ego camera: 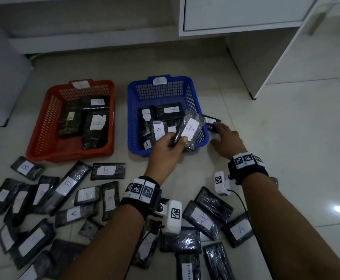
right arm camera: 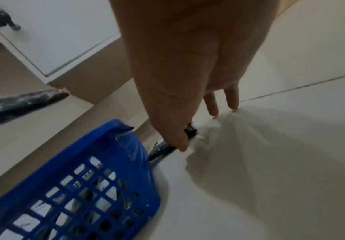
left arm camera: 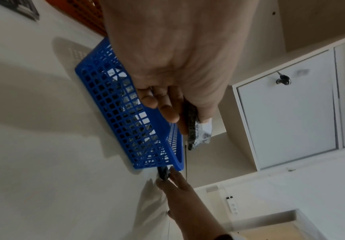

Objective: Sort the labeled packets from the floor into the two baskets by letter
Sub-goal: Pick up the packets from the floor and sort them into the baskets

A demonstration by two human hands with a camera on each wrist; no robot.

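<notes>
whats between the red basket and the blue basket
Only bare floor separates the red basket from the blue basket, as the head view shows.

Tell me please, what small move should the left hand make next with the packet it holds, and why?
Probably lower the packet a little and let it go. The left hand grips a packet marked A already over the near right corner of the blue basket, which carries an A tag and holds other A packets. The right hand is busy on another packet on the floor beside that basket.

Left hand (ego camera: 168,144) pinching black plastic-wrapped packet labelled A (ego camera: 191,129) over blue mesh plastic basket (ego camera: 132,110), right hand (ego camera: 226,139) touching another black packet (ego camera: 211,121) beside it.
</notes>
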